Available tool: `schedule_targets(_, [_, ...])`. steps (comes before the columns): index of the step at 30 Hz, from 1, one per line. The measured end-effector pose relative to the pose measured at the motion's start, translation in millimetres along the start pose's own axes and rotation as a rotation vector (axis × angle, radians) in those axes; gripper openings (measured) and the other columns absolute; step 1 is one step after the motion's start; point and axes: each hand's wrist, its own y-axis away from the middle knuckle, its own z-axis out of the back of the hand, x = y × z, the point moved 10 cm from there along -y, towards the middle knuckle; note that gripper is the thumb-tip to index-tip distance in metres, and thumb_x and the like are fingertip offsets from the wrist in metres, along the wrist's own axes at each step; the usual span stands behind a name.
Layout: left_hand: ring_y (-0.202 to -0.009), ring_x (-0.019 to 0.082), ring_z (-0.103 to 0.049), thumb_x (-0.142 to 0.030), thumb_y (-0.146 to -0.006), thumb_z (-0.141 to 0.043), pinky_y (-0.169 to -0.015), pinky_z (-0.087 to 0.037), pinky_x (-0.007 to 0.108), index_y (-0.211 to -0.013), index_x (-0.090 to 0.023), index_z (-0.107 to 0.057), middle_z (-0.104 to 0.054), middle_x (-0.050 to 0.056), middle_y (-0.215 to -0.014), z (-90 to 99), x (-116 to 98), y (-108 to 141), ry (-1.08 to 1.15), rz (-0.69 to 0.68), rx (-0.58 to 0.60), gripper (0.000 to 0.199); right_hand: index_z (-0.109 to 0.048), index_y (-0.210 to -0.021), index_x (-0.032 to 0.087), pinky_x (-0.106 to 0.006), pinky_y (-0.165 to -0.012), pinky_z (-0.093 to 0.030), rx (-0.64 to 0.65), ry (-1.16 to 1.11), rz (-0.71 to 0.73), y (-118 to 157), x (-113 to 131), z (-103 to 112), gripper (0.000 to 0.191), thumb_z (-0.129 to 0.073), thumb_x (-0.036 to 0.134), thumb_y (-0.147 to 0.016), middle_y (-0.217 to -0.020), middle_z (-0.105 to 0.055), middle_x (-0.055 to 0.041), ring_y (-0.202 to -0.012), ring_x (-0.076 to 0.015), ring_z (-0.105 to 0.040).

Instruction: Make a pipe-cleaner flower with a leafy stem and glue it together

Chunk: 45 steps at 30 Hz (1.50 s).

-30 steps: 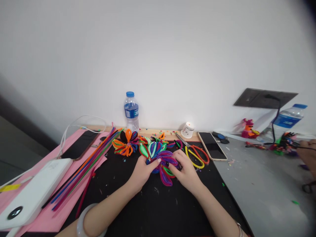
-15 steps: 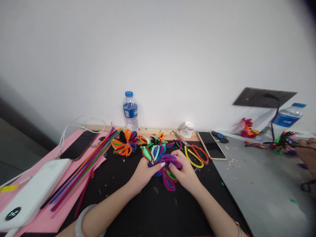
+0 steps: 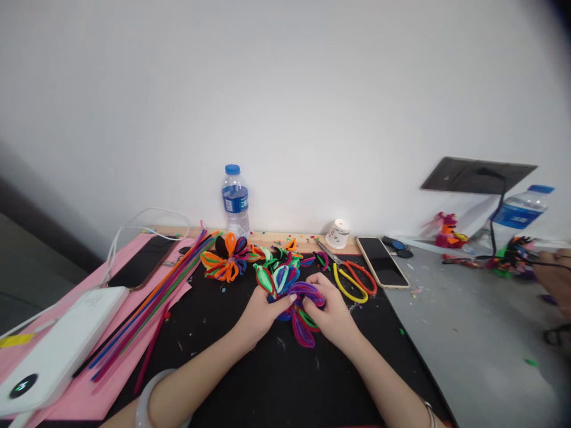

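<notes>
Both of my hands are closed on a pipe-cleaner flower with purple, blue, green and red looped petals, held above the black mat. My left hand pinches it from the left, thumb laid across the middle. From the right, my right hand grips a purple petal near the centre, thumb and fingers pressed together. The flower's core is partly hidden by my fingers. Just behind it lie loose pipe-cleaner petals and a finished-looking orange and black pipe-cleaner flower.
Scissors with yellow and red handles lie right of my hands, beside a phone and a paper cup. At left are pipe cleaners, a white power bank and another phone. A bottle stands behind. Another person's hand shows far right.
My right hand has shifted slightly left, toward my left hand, and the purple petals have moved a little with it. Both hands keep their hold on the flower.
</notes>
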Motion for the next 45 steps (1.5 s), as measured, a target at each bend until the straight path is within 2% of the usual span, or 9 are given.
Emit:
schedule_targets(10, [-0.091,0.024,-0.06,-0.027,-0.069,-0.065,-0.084,-0.044,0.035,-0.095,-0.015,-0.063,-0.067,0.007,-0.093,3.4,-1.9,-2.5,0.034,-0.009,-0.003,0.029,-0.059,-0.075,0.019,-0.026,-0.064,-0.039,0.02,-0.008,0.027,0.5,7.0,-1.0,0.014,-0.049,0.011,-0.073,-0.08,-0.049,-0.0022,-0.073,-0.0151,-0.048])
schedule_targets(14, [-0.097,0.025,-0.059,-0.026,-0.07,-0.065,-0.089,-0.043,0.037,-0.097,-0.013,-0.062,-0.066,0.009,-0.1,9.6,-2.5,-4.9,0.106,0.0,-0.037,0.031,-0.055,-0.076,0.019,-0.026,-0.065,-0.038,0.013,-0.076,0.007,-0.6,5.7,3.4,0.007,-0.053,0.014,-0.073,-0.084,-0.049,-0.0022,-0.075,-0.0153,-0.048])
schedule_targets(16, [-0.099,0.026,-0.058,-0.026,-0.07,-0.065,-0.088,-0.044,0.038,-0.099,-0.013,-0.061,-0.065,0.01,-0.104,13.4,-2.0,-6.0,0.149,0.019,-0.064,0.033,-0.051,-0.073,0.019,-0.025,-0.062,-0.037,0.012,-0.188,-0.038,-1.3,-2.0,4.6,0.003,-0.053,0.017,-0.075,-0.083,-0.049,-0.0018,-0.073,-0.0144,-0.047])
schedule_targets(19, [-0.098,0.027,-0.059,-0.027,-0.068,-0.067,-0.085,-0.046,0.038,-0.102,-0.012,-0.06,-0.064,0.011,-0.105,19.8,-0.9,-7.3,0.205,0.039,-0.115,0.038,-0.049,-0.068,0.018,-0.025,-0.059,-0.034,0.003,-0.436,-0.124,-1.5,-17.6,4.1,0.016,-0.047,0.026,-0.082,-0.079,-0.047,-0.0013,-0.066,-0.0123,-0.042])
schedule_targets(23, [-0.091,0.027,-0.062,-0.031,-0.066,-0.068,-0.078,-0.05,0.039,-0.105,-0.014,-0.059,-0.066,0.011,-0.102,27.8,3.7,-8.4,0.243,0.056,-0.171,0.044,-0.044,-0.058,0.017,-0.025,-0.054,-0.032,-0.083,-0.863,-0.197,-1.1,-32.2,9.2,0.031,-0.041,0.033,-0.085,-0.068,-0.041,-0.0003,-0.059,-0.0115,-0.037])
schedule_targets(25, [-0.091,0.027,-0.062,-0.032,-0.066,-0.068,-0.076,-0.051,0.04,-0.106,-0.015,-0.058,-0.066,0.011,-0.102,30.1,5.8,-8.9,0.246,0.068,-0.179,0.044,-0.038,-0.053,0.018,-0.024,-0.05,-0.03,-0.058,-1.084,-0.263,-0.6,-35.0,5.2,0.036,-0.04,0.034,-0.085,-0.06,-0.035,0.0014,-0.053,-0.0108,-0.032])
schedule_targets(28, [-0.092,0.028,-0.062,-0.032,-0.067,-0.067,-0.075,-0.051,0.041,-0.106,-0.015,-0.058,-0.065,0.011,-0.104,31.0,6.1,-9.7,0.25,0.074,-0.174,0.043,-0.031,-0.05,0.019,-0.023,-0.044,-0.024,0.048,-1.312,-0.34,0.0,-29.6,-3.3,0.04,-0.039,0.037,-0.085,-0.051,-0.026,0.0044,-0.045,-0.0095,-0.022])
schedule_targets(37, [-0.09,0.027,-0.062,-0.032,-0.068,-0.067,-0.076,-0.051,0.041,-0.106,-0.014,-0.058,-0.065,0.012,-0.103,29.1,7.1,-10.0,0.244,0.073,-0.158,0.043,-0.023,-0.051,0.019,-0.022,-0.04,-0.021,0.17,-1.564,-0.419,3.2,-22.4,-11.9,0.043,-0.04,0.04,-0.085,-0.047,-0.019,0.0066,-0.041,-0.0082,-0.014])
schedule_targets(45, [-0.089,0.026,-0.063,-0.03,-0.066,-0.068,-0.076,-0.051,0.04,-0.112,-0.016,-0.055,-0.065,0.01,-0.102,30.2,8.4,-10.7,0.263,0.079,-0.166,0.049,-0.024,-0.053,0.019,-0.021,-0.04,-0.021,0.192,-1.653,-0.403,3.4,-18.2,-10.2,0.043,-0.036,0.044,-0.086,-0.046,-0.017,0.007,-0.04,-0.0082,-0.013])
